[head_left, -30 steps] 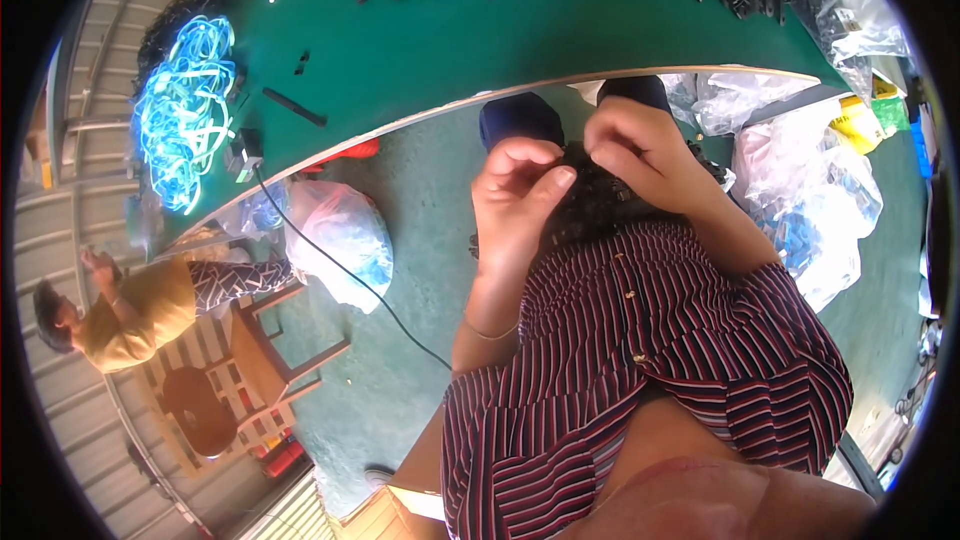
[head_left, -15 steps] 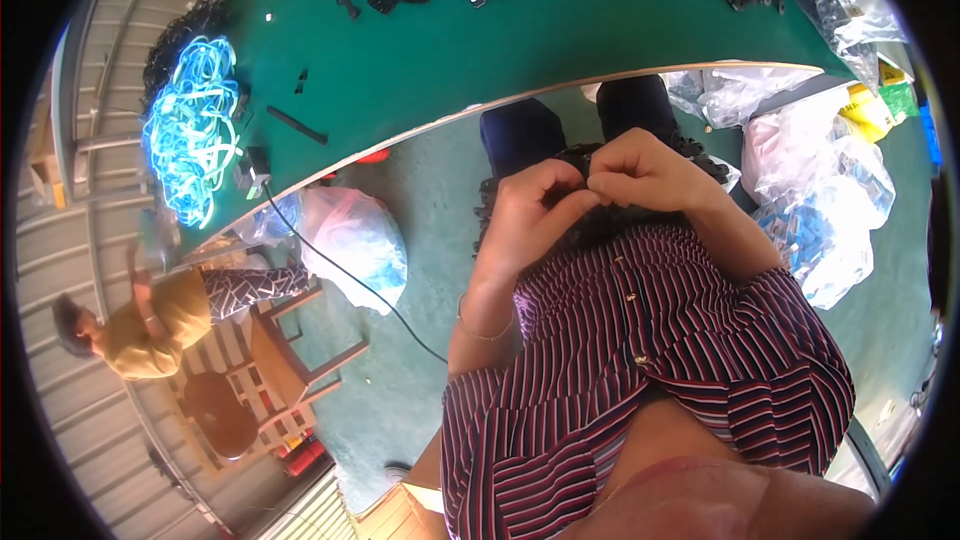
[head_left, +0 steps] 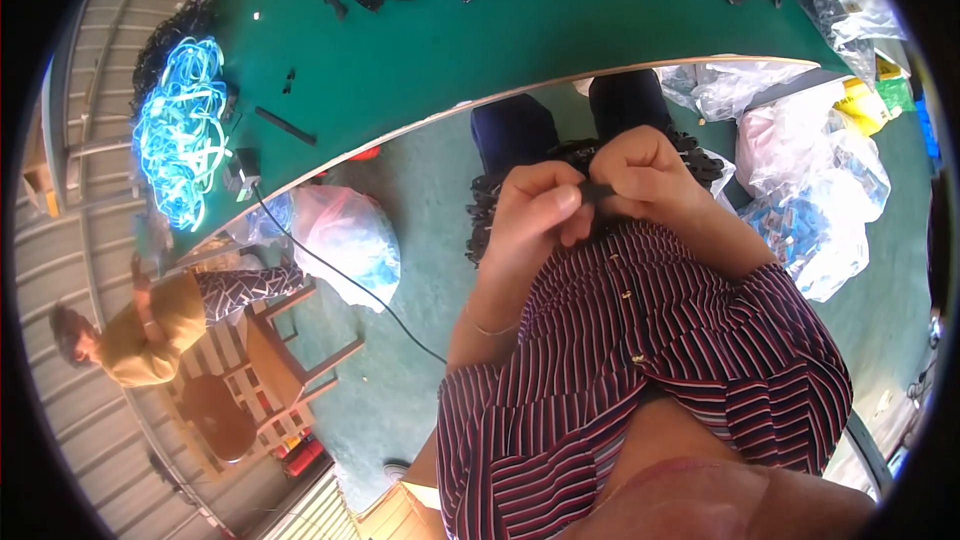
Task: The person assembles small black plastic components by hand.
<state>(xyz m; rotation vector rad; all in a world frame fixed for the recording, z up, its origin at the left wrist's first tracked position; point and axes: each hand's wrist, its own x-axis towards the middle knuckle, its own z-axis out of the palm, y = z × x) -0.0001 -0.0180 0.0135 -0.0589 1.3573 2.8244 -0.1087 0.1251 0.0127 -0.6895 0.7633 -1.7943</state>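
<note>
A: How were the hands set?
B: Both the left hand [head_left: 535, 215] and right hand [head_left: 645, 175] pinched one small black part [head_left: 597, 192] between their fingers, over the lap, below the green bench [head_left: 480, 40].
A: Doing it well?
B: I'd judge a firm, squared pinch was needed. The part looked dark, flat, mostly hidden.

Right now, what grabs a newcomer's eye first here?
The glowing blue bundle of cords on the green table, far left. Then the left hand and right hand at centre, pinching a small black part between them above a lapful of black pieces.
</note>
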